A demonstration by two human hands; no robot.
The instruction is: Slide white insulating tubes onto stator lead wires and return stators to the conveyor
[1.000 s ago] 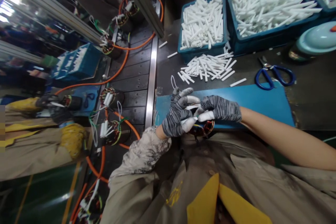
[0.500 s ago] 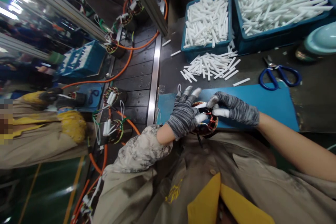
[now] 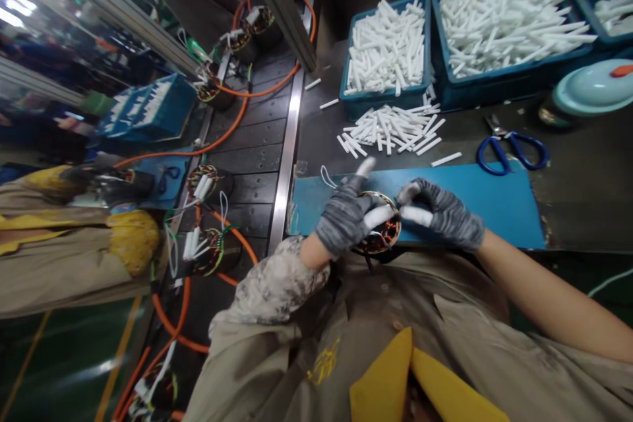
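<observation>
A motor stator (image 3: 390,232) with copper windings stands at the near edge of the blue mat (image 3: 484,201). My left hand (image 3: 341,219), in a grey striped glove with white fingertips, is wrapped round its left side. The thumb lies across the top of the windings and the index finger sticks up. My right hand (image 3: 442,211), gloved alike, is at the right rim with thumb and fingers bent together. What sits between those fingertips is too small to make out. A white wire loop (image 3: 327,177) rises beyond my left hand.
Beyond the mat lies a pile of white tubes (image 3: 390,128), before blue bins (image 3: 386,95) of more tubes. Blue-handled scissors (image 3: 509,145) and a lidded container (image 3: 593,89) are at right. Wired stators (image 3: 210,250) line the conveyor (image 3: 257,178) at left, where a co-worker's gloved hands (image 3: 121,188) work.
My left thumb has moved onto the stator's top and its other fingers have drawn in. A white tube seen across the stator's top no longer shows there. My right fingertips have shifted to the rim.
</observation>
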